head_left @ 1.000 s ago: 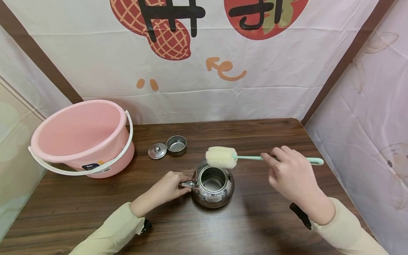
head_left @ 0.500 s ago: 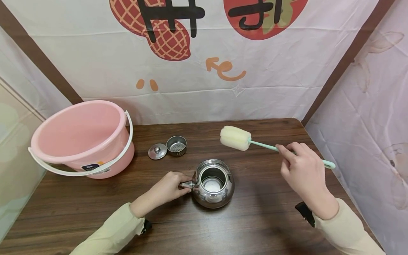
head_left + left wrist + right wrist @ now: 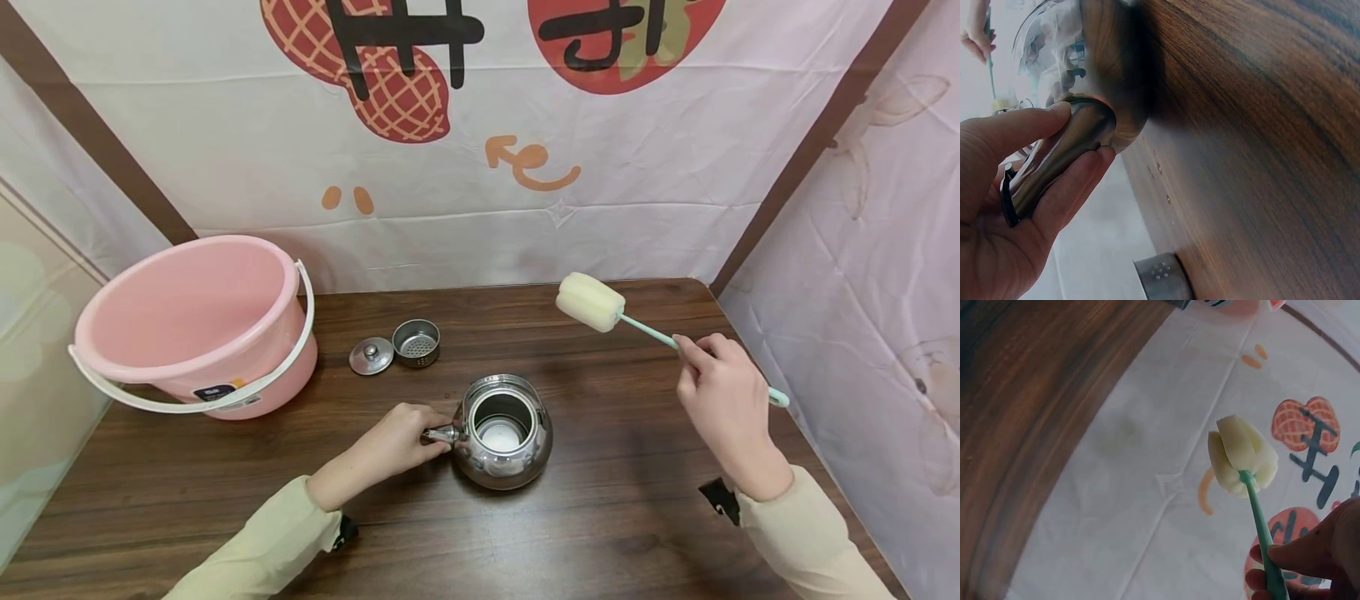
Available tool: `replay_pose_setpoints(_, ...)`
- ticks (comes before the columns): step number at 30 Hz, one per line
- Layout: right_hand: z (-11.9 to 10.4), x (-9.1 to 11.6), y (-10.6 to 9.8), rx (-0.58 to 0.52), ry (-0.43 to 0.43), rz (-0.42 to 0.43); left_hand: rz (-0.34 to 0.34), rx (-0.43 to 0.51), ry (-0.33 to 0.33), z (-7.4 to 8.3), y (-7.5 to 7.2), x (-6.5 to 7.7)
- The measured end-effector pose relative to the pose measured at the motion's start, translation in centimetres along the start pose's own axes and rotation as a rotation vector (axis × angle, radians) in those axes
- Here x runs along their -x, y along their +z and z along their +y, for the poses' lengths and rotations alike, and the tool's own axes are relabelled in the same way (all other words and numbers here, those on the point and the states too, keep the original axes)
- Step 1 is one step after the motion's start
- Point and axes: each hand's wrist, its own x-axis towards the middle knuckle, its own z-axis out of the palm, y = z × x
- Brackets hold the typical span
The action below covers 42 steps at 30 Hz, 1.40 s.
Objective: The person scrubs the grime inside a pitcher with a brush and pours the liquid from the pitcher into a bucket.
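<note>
A shiny metal teapot (image 3: 501, 467) stands upright and lidless on the table, its round mouth facing up. My left hand (image 3: 393, 442) grips its spout (image 3: 1060, 153) between thumb and fingers. Off to the right, my right hand (image 3: 723, 396) holds the mint-green handle of a sponge bottle brush (image 3: 591, 302). The brush is raised over the right part of the table, its pale yellow sponge head (image 3: 1241, 456) pointing away to the upper left. Behind the teapot lie its small knobbed lid (image 3: 371, 357) and a perforated metal strainer cup (image 3: 416, 343), side by side.
A large pink bucket (image 3: 303, 367) with a white handle (image 3: 187, 407) stands at the back left. Printed cloth (image 3: 637, 167) hangs behind and beside the brown wooden table (image 3: 480, 550). Small drops show on the wood near the teapot in the left wrist view.
My right hand has moved the bottle brush from above the teapot's mouth to the right and away from me, tilting its head farther up. The left hand and teapot have stayed put.
</note>
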Motion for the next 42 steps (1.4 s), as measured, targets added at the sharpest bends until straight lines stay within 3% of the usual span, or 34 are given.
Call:
replay_pose_setpoints(18, 2.5, 1.6, 2.0, 0.01, 0.193, -0.145, -0.007, 0.001, -0.007, 0.0, 0.0, 0.0)
replay_pose_setpoints(31, 3.9, 3.0, 3.8, 0.043, 0.261, -0.224, -0.003, 0.005, 0.001, 0.1, 0.0, 0.0)
replay_pose_setpoints(42, 4.4, 3.8, 4.9, 0.06, 0.261, -0.306, -0.014, 0.009, -0.017, 0.0, 0.0, 0.1)
